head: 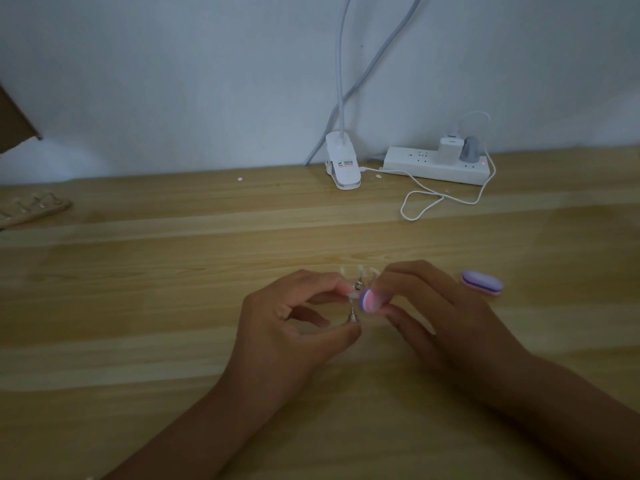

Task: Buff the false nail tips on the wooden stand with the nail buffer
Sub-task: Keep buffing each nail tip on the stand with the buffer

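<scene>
My left hand (294, 327) pinches a clear false nail tip (354, 292) on a small metal holder (353, 317), thumb and forefinger closed on it. My right hand (436, 306) grips a small purple and pink nail buffer (367, 301), whose end touches that tip. Several more clear tips (360, 271) stick up just behind my fingers; what they stand on is hidden by my hands. A wooden stand (31, 209) with clips lies far left on the table.
A second purple and pink buffer (482, 283) lies on the wooden table (173, 306) right of my right hand. At the back by the wall stand a white clip lamp base (343, 166) and a power strip (436, 166) with a looping white cable (426, 202).
</scene>
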`<state>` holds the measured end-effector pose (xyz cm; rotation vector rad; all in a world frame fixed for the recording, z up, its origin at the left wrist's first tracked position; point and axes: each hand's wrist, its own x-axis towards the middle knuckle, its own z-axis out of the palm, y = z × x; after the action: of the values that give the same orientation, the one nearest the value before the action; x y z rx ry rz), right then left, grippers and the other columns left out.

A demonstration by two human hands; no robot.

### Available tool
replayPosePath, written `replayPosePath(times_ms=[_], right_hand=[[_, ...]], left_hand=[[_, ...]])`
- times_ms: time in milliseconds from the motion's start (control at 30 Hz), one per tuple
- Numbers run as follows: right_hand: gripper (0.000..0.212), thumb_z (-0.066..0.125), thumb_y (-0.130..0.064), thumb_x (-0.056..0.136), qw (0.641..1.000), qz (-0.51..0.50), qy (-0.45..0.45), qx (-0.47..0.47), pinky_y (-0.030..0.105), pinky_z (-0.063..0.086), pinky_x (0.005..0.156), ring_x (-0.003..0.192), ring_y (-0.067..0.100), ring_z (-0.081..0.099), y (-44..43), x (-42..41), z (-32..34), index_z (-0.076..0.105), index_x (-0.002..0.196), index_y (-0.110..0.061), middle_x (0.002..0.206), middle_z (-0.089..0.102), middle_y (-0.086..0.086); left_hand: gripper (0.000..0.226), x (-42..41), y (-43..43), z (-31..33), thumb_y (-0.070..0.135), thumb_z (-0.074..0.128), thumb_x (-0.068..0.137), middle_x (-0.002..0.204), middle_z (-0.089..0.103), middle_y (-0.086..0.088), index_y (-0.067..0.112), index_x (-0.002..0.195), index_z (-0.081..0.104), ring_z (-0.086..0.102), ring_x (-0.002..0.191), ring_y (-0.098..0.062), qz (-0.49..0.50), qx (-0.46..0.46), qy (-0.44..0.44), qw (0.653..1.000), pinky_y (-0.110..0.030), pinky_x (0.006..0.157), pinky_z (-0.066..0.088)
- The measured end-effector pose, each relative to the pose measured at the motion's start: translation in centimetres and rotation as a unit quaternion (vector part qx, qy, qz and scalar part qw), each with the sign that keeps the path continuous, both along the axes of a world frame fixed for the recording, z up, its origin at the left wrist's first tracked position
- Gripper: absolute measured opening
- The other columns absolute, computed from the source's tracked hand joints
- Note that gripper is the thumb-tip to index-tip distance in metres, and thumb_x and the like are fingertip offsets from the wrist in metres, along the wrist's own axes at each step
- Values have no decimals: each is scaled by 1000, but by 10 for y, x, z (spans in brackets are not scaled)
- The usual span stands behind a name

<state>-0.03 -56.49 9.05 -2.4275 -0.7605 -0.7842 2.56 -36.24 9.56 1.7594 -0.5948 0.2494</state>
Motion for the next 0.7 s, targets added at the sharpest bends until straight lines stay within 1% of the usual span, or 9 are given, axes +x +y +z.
replayPosePath(times_ms=[100, 167, 233, 300, 367, 433, 500, 600, 700], right_hand=[[14, 58, -11, 95, 999, -19, -4, 38, 3, 32, 94, 99, 7, 59, 1, 1, 1, 67, 105, -8, 106, 63, -1], [15, 55, -17, 99, 998, 17, -19, 62, 9, 37, 96, 103, 7, 59, 10, -3, -2, 64, 110, -12, 110, 62, -1], [15, 50, -20, 103, 997, 41, -36, 49, 15, 44, 94, 104, 10, 61, 15, -6, -5, 60, 114, -16, 112, 63, 2], [16, 50, -17, 102, 999, 26, -32, 29, 15, 43, 93, 103, 12, 61, 8, -3, -4, 62, 113, -14, 112, 63, 4], [16, 55, -9, 98, 1000, -13, -17, 22, 8, 36, 95, 103, 10, 59, -2, 2, -1, 67, 108, -9, 109, 63, 1], [15, 56, -8, 96, 999, -28, -16, 41, 4, 31, 96, 104, 6, 57, -4, 3, 1, 67, 107, -8, 108, 62, -1], [18, 53, -13, 98, 998, 7, -23, 60, 9, 35, 98, 107, 6, 57, 7, -1, -2, 64, 111, -9, 111, 62, 0], [20, 50, -16, 103, 998, 40, -46, 17, 20, 45, 95, 104, 15, 60, 15, -4, -6, 64, 116, -8, 113, 63, 7], [15, 59, -4, 96, 1000, -10, -10, 14, 12, 39, 95, 100, 8, 56, -1, 4, 0, 67, 109, -3, 108, 60, 1]], left_hand=[[34, 1, -1, 0, 10, 82, 61, 93, 73, 11, 23, 92, 75, 71, 86, -8, 7, 3, 16, 1000, -27, 64, 58], [35, 0, -1, 0, 13, 83, 62, 92, 73, 11, 25, 93, 75, 70, 86, -8, -4, 11, 4, 1000, -27, 65, 57], [34, -2, -1, 1, 14, 83, 64, 92, 73, 10, 25, 95, 75, 70, 85, -10, -15, 21, -17, 1000, -26, 66, 57], [35, -2, -1, 0, 10, 84, 63, 91, 74, 7, 23, 94, 76, 71, 86, -12, -13, 12, -9, 1000, -28, 65, 57], [34, -1, 0, -1, 9, 84, 61, 90, 74, 7, 23, 91, 75, 71, 86, -11, -6, 2, 7, 1000, -27, 64, 58], [34, 0, -1, -2, 11, 84, 60, 90, 74, 8, 24, 90, 75, 71, 85, -9, -3, 6, 20, 1000, -28, 64, 58], [35, 0, -1, -2, 15, 84, 61, 90, 74, 9, 24, 93, 76, 71, 84, -8, -8, 9, 17, 1000, -29, 65, 58], [34, -1, -1, -1, 16, 83, 64, 90, 74, 8, 22, 96, 75, 71, 84, -11, -19, 20, -12, 1000, -25, 66, 57], [33, 0, 1, -1, 9, 85, 62, 89, 73, 5, 20, 92, 75, 71, 85, -13, -11, 2, -4, 1000, -27, 64, 57]])
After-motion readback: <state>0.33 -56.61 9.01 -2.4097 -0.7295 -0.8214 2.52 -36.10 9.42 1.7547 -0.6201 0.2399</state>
